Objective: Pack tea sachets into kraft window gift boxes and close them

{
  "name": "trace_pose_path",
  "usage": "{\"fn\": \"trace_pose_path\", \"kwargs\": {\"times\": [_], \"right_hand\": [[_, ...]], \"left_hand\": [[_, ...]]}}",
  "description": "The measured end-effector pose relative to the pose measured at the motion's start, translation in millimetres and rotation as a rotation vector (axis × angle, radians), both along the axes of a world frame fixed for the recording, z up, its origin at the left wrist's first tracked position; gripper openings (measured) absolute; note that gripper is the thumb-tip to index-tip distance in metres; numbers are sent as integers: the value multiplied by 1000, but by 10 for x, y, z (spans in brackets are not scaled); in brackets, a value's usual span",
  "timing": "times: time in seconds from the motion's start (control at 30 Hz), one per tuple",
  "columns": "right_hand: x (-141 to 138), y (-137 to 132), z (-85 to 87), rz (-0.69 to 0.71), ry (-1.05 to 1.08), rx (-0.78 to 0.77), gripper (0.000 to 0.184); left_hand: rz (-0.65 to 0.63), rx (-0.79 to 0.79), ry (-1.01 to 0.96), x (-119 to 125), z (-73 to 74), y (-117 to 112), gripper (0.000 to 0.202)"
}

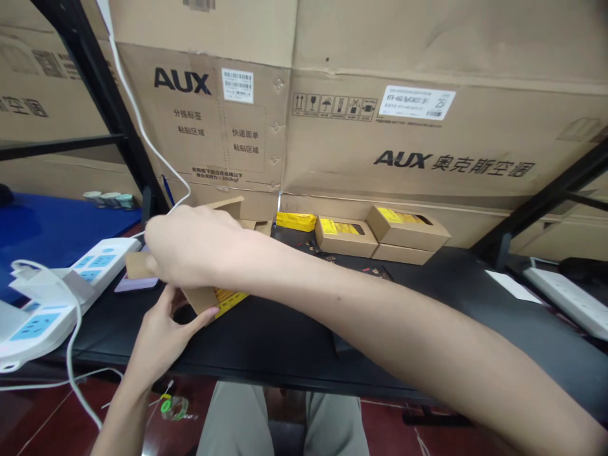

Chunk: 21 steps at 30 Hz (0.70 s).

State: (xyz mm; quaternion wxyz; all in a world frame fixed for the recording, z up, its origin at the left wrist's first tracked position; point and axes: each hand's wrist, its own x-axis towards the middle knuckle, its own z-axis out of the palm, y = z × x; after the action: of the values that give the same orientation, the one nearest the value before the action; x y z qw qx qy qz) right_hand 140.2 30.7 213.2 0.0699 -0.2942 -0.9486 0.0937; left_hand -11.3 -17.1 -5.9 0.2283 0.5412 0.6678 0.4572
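A small brown cardboard box (198, 299) with a yellow printed band stands on the black table, its flaps raised. My left hand (164, 326) grips its lower left corner, thumb on the front and the other fingers around the side. Across the top reaches my right hand (190, 247), closed at the box's left end, where a brown flap (137, 266) sticks out beside its fingers. My right forearm hides much of the box, and most of the right fingertips are out of sight.
Closed brown boxes (346, 237) with yellow labels and a yellow packet (295, 221) lie at the back. Left are a white power strip (102, 259), cables and a blue surface (57, 234). Another power strip (570, 301) lies right. Large AUX cartons (332, 145) wall the back.
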Motion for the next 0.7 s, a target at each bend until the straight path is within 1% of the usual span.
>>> {"fn": "trace_pose_path", "kwargs": {"times": [0.1,0.17,0.23,0.33,0.43,0.57,0.63,0.67,0.7], "right_hand": [[11,27,-65,-13,-84,-87,23],[37,50,-119,15,-136,-78,32],[64,78,-189,69,-178,-6,37],[94,123,-312,163,-208,131,32],[116,151,-409,218,-205,187,29],[166,141,-486,184,-122,173,28],[230,138,-547,152,-8,145,33],[281,145,-594,148,75,159,35],[349,160,-653,154,174,206,35]], "left_hand": [[-3,0,24,-8,-6,2,64],[-7,5,23,-5,-7,8,64],[-7,9,15,4,1,12,65],[-12,17,9,22,23,5,67],[-14,24,15,33,40,-7,67],[-21,31,25,35,37,-4,68],[-28,44,27,32,28,2,69],[-33,55,30,31,20,4,69],[-32,72,44,28,11,6,68]]}}
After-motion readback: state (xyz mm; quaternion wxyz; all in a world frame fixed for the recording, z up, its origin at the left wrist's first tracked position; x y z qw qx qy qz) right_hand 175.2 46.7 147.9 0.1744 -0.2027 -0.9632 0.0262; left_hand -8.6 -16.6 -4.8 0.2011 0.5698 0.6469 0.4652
